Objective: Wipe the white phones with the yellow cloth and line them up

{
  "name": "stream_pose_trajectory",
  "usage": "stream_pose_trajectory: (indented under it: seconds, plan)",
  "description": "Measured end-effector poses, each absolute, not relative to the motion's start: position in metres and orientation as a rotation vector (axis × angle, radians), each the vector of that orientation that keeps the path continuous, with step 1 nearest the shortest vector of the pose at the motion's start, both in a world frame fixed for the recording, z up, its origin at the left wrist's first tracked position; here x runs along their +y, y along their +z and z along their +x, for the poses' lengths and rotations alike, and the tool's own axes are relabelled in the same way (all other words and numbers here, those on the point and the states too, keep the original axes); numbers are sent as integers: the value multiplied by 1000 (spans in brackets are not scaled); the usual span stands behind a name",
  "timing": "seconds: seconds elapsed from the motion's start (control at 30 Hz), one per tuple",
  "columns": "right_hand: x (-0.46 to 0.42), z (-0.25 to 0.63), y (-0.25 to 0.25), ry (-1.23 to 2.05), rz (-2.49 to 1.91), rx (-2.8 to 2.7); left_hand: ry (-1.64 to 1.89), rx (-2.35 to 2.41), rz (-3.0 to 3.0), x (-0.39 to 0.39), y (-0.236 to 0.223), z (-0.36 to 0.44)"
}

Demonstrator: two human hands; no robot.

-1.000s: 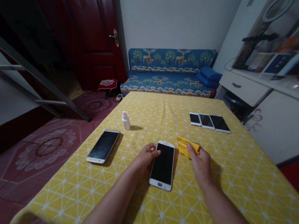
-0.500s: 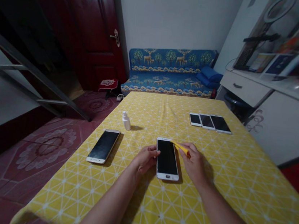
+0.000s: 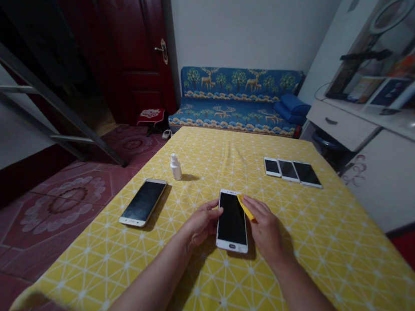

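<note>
A white smartphone (image 3: pixel 232 224) with a dark screen lies face up in front of me. My left hand (image 3: pixel 202 221) grips its left edge, the thumb resting on the front and the other fingers partly hidden beside it. At the upper right edge of the phone, my right hand (image 3: pixel 264 224) holds a folded yellow cloth (image 3: pixel 246 210) under its fingers, pressed against the screen's side. Part of the cloth is covered by the fingers. To the left, another phone (image 3: pixel 144 202) with a pale frame lies face up, and behind it stands a small white spray bottle (image 3: pixel 176 167).
A yellow patterned tablecloth (image 3: pixel 190 294) covers the table. Three white-framed devices (image 3: pixel 292 171) lie side by side at the far right. Beyond the table are a blue sofa (image 3: pixel 232 109), a white cabinet (image 3: pixel 394 173) at right and a metal ladder (image 3: pixel 54 106) at left.
My right hand has flattened and moved slightly left, bringing the yellow cloth down along the phone's upper right edge. My left hand keeps its hold on the phone.
</note>
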State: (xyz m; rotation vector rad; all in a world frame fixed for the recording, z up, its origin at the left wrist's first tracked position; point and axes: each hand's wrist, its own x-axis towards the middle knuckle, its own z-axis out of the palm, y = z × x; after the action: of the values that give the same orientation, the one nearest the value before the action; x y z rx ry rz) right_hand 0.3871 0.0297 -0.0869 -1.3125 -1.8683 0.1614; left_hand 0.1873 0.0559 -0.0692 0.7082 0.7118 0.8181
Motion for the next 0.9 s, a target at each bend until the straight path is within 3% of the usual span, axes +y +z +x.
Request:
stream_pose_trajectory:
  seconds: [0.9]
  plan:
    - [27, 370, -75, 116, -1094, -2044, 736, 686, 818, 43, -67, 200]
